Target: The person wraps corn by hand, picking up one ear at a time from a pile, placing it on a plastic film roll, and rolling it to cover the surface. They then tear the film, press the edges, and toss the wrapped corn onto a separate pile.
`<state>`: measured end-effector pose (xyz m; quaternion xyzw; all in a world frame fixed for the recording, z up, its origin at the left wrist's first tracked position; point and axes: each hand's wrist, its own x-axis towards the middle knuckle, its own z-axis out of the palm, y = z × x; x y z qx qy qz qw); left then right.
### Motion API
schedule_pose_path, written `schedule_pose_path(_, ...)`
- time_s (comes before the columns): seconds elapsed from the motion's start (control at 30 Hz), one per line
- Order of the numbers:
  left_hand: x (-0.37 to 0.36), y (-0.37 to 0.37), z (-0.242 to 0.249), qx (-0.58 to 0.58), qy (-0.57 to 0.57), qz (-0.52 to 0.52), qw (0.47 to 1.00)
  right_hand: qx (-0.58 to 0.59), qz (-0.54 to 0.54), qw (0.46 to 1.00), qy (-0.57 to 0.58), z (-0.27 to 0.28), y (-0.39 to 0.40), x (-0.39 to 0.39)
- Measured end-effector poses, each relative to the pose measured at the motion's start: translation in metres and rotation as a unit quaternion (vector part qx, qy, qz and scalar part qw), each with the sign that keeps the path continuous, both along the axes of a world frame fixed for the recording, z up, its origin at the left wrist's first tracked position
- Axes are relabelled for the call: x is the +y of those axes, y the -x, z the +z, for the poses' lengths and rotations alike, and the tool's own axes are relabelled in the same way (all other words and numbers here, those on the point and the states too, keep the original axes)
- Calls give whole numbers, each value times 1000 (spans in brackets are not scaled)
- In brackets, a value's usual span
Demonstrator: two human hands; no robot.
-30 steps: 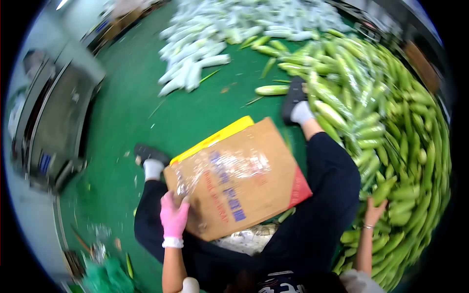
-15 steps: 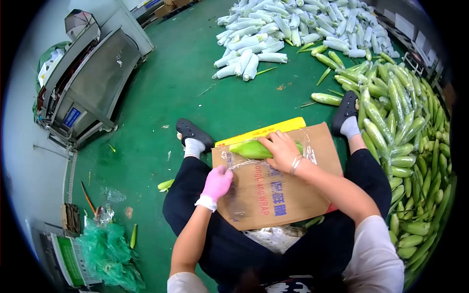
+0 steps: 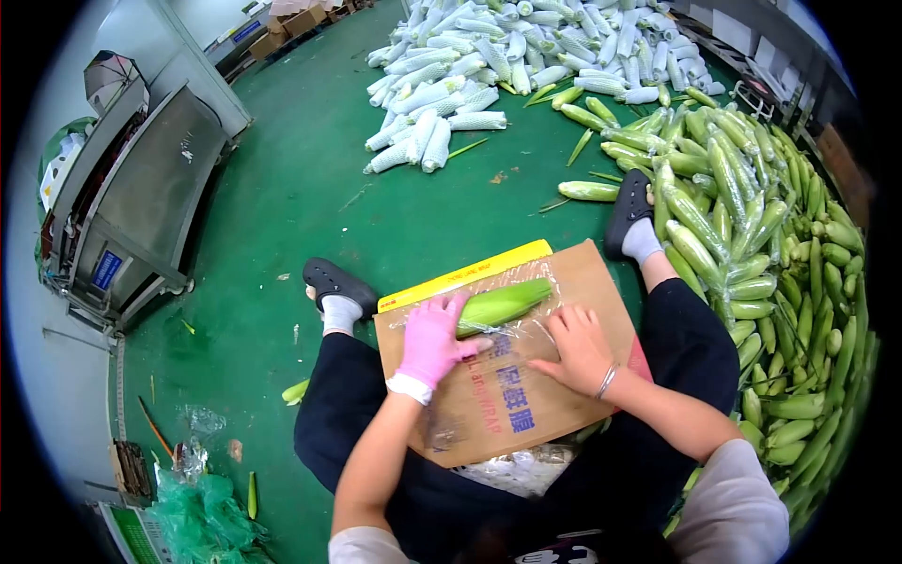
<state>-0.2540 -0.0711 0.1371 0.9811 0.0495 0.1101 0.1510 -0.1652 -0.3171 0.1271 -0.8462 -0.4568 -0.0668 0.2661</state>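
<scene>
The left hand (image 3: 434, 340), in a pink glove, grips the corn cob (image 3: 503, 305) lying near the far edge of the cardboard box (image 3: 526, 414) on the lap. The right hand (image 3: 580, 348) lies open and flat on the clear film (image 3: 531, 334) just beside the cob. Open green floor (image 3: 310, 188) lies beyond the box.

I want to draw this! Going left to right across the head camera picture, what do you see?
Metal machine → left hand in a pink glove → corn cob on the cardboard box → bare right hand → green corn pile.
</scene>
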Motion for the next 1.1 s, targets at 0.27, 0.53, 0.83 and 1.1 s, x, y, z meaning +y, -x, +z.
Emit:
schedule_pose_path(0.27,-24,33,5,43,33,-54,997,539,-157,757,-336,9,-95,-16)
schedule_pose_path(0.53,-88,101,11,122,130,13,984,51,86,993,59,-10,34,-24)
schedule_pose_path(0.83,-57,41,-10,-21,-31,-34,999,401,381,800,232,-4,-47,119)
schedule_pose_path(1.1,-116,61,-6,170,569,4,805,351,472,731,345,-19,-32,83)
